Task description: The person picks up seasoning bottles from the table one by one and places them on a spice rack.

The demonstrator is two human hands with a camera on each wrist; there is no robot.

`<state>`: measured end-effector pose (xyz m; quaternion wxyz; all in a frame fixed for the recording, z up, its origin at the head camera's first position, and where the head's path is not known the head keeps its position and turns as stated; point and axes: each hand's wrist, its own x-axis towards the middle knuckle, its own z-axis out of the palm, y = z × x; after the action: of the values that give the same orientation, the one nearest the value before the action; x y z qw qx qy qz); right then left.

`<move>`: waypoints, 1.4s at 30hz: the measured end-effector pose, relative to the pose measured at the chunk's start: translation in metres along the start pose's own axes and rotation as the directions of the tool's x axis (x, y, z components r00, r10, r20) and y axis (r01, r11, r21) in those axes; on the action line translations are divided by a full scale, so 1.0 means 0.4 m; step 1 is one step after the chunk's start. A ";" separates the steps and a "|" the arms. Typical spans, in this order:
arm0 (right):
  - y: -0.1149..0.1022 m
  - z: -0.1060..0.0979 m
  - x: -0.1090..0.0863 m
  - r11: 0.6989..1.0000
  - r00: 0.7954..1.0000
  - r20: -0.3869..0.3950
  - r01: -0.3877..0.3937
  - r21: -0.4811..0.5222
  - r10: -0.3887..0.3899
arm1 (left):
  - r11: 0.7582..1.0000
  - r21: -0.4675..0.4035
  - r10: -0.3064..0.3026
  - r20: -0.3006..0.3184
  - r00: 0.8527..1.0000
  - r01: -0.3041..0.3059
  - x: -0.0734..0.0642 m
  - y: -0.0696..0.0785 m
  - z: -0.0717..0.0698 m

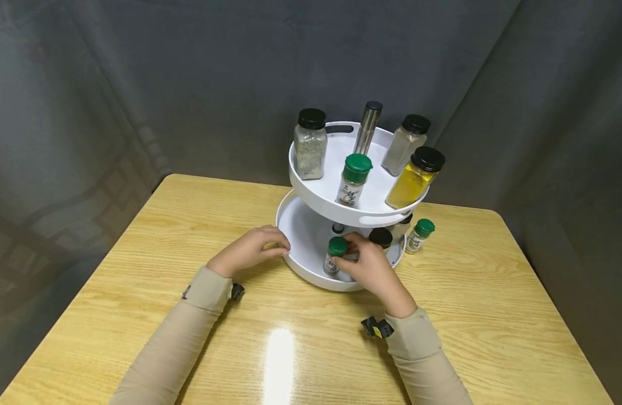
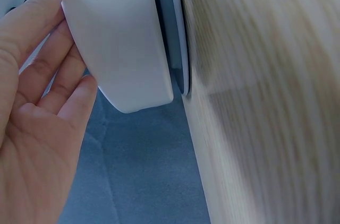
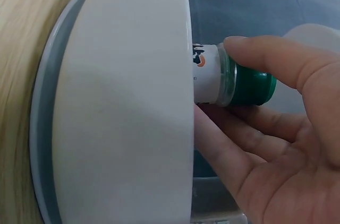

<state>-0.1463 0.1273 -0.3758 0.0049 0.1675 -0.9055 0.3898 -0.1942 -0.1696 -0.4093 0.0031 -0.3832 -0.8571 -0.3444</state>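
My right hand pinches a small spice bottle with a green cap and white label, thumb on one side and fingers on the other. The bottle is upright within the lower tier of a white two-tier round rack; in the right wrist view the rack's wall hides its base. My left hand holds the lower tier's left rim, its thumb and curved fingertips at the edge in the left wrist view. Near my right fingers is a black-capped jar, partly hidden by the upper tier.
The upper tier carries a green-capped bottle, a metal cylinder and black-capped jars, one yellow. Another green-capped bottle stands on the wooden table, right of the rack. Grey curtains hang behind.
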 end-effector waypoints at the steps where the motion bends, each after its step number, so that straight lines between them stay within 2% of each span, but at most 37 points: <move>1: 0.000 0.000 0.000 1.000 1.000 -0.001 0.001 0.000 -0.001 | 1.000 -0.001 0.000 -0.001 1.000 0.000 0.000 0.000 0.000; 13: -0.016 -0.027 -0.008 0.999 1.000 0.000 0.009 0.033 -0.009 | 1.000 0.004 -0.002 -0.004 1.000 0.002 0.001 0.008 -0.003; 22: -0.018 -0.067 -0.019 0.997 0.998 0.037 0.055 0.061 -0.057 | 0.998 0.063 0.030 -0.003 1.000 -0.030 0.003 0.013 -0.002; 28: -0.012 -0.109 -0.028 0.996 0.999 0.037 0.030 0.083 -0.033 | 0.995 0.099 0.033 -0.001 0.999 -0.033 0.008 0.018 -0.001; 32: -0.001 -0.136 -0.034 0.994 1.000 -0.001 0.023 0.106 -0.023 | 0.992 0.119 0.037 0.002 0.999 -0.037 0.009 0.024 -0.002; 35: 0.007 -0.154 -0.039 0.992 0.997 -0.064 0.039 0.121 -0.031 | 0.991 0.128 0.041 0.002 0.999 -0.041 0.010 0.029 -0.003; 42: 0.025 -0.187 -0.049 0.987 0.968 -0.234 0.116 0.113 -0.087 | 0.982 0.180 0.056 0.001 0.998 -0.055 0.014 0.051 0.001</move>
<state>-0.1400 0.1925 -0.3333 0.1184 0.1677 -0.8627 0.4622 -0.1846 -0.1562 -0.3963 0.0490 -0.4045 -0.8737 -0.2658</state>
